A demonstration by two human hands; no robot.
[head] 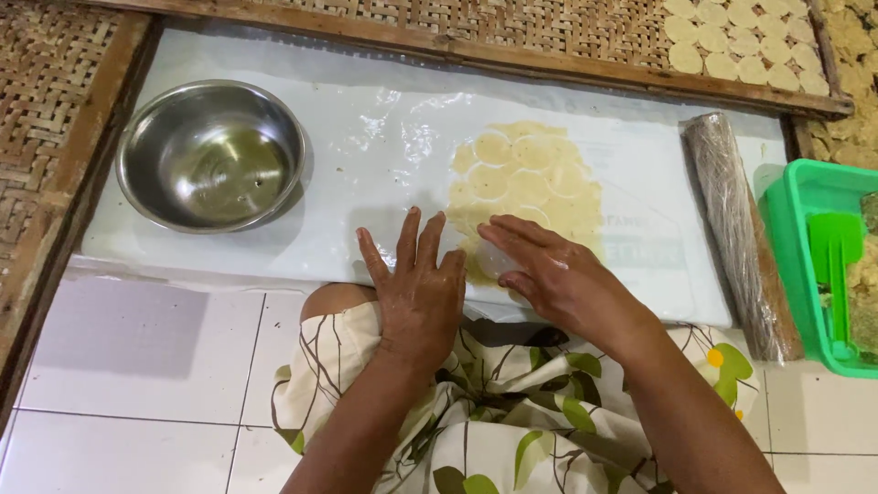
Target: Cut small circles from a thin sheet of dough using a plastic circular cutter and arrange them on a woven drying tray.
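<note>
Left hand flat, fingers spread, on plastic sheet. Right hand presses round cutter into dough sheet; steel bowl at 10 o'clock.

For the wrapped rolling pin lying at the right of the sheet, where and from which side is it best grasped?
Probably around the middle of the rolling pin, coming from above. It lies flat and slightly slanted, between the dough and the green tub, so fingers would close across its round body from the two long sides. Its near end rests by the person's knee; the right hand is closest.
</note>
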